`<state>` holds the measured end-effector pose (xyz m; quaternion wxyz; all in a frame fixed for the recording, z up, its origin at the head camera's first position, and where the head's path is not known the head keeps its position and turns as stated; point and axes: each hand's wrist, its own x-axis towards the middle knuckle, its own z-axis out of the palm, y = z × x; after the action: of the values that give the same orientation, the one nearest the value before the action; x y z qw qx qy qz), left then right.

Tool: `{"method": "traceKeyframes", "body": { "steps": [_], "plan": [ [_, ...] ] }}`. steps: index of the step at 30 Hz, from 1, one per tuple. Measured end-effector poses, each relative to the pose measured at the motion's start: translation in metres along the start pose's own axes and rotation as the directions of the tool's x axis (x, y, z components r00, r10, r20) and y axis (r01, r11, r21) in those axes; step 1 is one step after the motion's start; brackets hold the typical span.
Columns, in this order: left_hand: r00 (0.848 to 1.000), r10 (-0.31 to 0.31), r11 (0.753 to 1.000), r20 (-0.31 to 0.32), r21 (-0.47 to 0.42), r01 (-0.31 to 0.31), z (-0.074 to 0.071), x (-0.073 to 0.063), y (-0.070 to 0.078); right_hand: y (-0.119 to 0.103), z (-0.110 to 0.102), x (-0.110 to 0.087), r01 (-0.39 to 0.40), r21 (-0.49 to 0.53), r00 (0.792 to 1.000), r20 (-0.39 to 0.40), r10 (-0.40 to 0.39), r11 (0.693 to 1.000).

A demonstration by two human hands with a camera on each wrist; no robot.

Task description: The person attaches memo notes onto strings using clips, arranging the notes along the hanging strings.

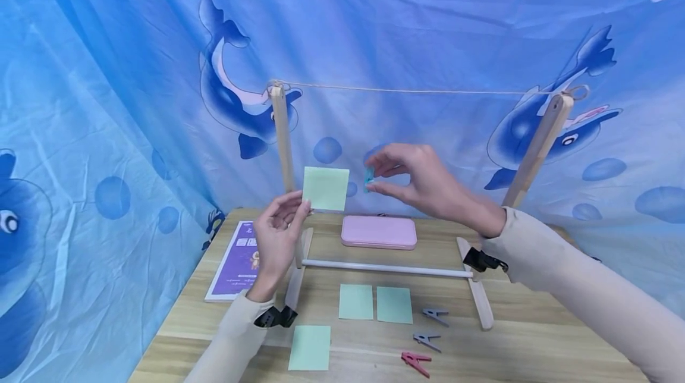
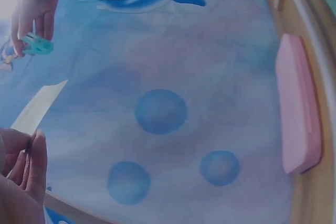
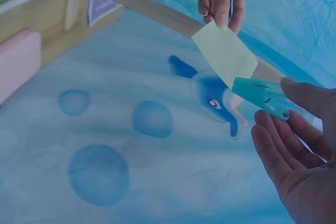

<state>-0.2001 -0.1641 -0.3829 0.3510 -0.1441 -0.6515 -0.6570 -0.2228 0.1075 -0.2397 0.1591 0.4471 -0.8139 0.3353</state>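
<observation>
A: Fingers first. Left hand (image 1: 279,228): thumb and fingertips pinched on the left edge of a pale green note (image 1: 326,188), low down, raised above the table (image 1: 182,335). Right hand (image 1: 425,181): parted only by the teal clothespin (image 1: 368,179) between thumb and fingertips.

B: Clip and note in contact?

A: Apart in the head view. (They overlap in the right wrist view; line of sight only, I judge.)

B: Failure modes at the fingers?

A: Note pinned at one edge: a nudge on its free side could bend or swivel it. Clip in a fingertip hold: an uneven squeeze could twist it loose. Whether its jaws are parted, cannot tell.

B: Further out?

A: String (image 1: 417,91) above both hands, tied between wooden posts (image 1: 282,139). Thin line, so a push would likely make it give; a hard tug might tip the frame.

B: Below?

A: Three more green notes (image 1: 355,301), two grey clothespins (image 1: 425,339), one red clothespin (image 1: 413,358). A trailing sleeve could scatter them.
</observation>
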Motion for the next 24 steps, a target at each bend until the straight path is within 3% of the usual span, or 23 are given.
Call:
{"method": "traceKeyframes", "body": {
  "steps": [13,24],
  "plan": [
    [0.994,0.104,0.993,-0.046,-0.06,-0.106,0.019,0.028,0.023,-0.017,-0.025,0.035,0.022,-0.01,0.996,-0.088,-0.023,1.0],
    [0.976,0.196,0.979,-0.095,-0.033,-0.2,0.03,0.05,0.038,-0.025,-0.042,0.065,0.027,-0.014,0.987,-0.159,-0.029,1.0]
  ]
}}
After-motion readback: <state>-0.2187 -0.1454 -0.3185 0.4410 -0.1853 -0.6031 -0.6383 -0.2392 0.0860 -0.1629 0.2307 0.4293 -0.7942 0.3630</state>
